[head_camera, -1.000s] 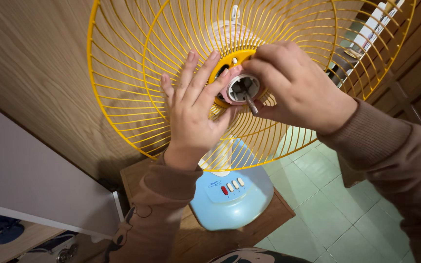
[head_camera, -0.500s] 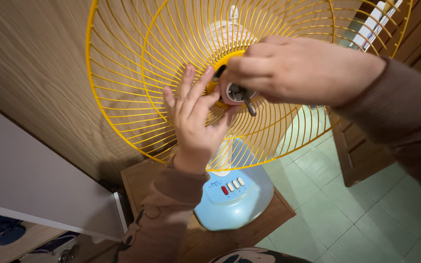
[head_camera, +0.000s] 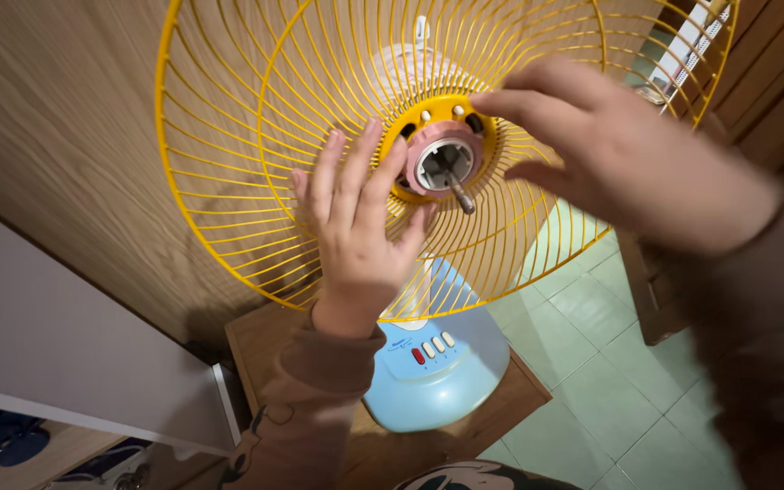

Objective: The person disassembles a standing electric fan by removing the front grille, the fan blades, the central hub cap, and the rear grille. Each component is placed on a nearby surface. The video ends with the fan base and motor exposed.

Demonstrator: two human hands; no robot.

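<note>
Left hand [head_camera: 356,227] flat on yellow grille [head_camera: 229,136], beside pink nut [head_camera: 445,161]; right hand [head_camera: 628,154] open, apparently just clear of it.

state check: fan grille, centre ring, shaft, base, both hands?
yellow grille: mounted on the fan, upright, no blade or front cover on it.
pink ring: seated round the hub at the grille's centre.
metal shaft: bare, sticking out of the hub.
blue base: standing on a wooden stool.
left hand: open, flat against the grille.
right hand: open, fingers by the ring, holding nothing.

Wooden wall panel [head_camera: 65,118], green floor tiles [head_camera: 610,399], white shelf board [head_camera: 56,354]
</note>
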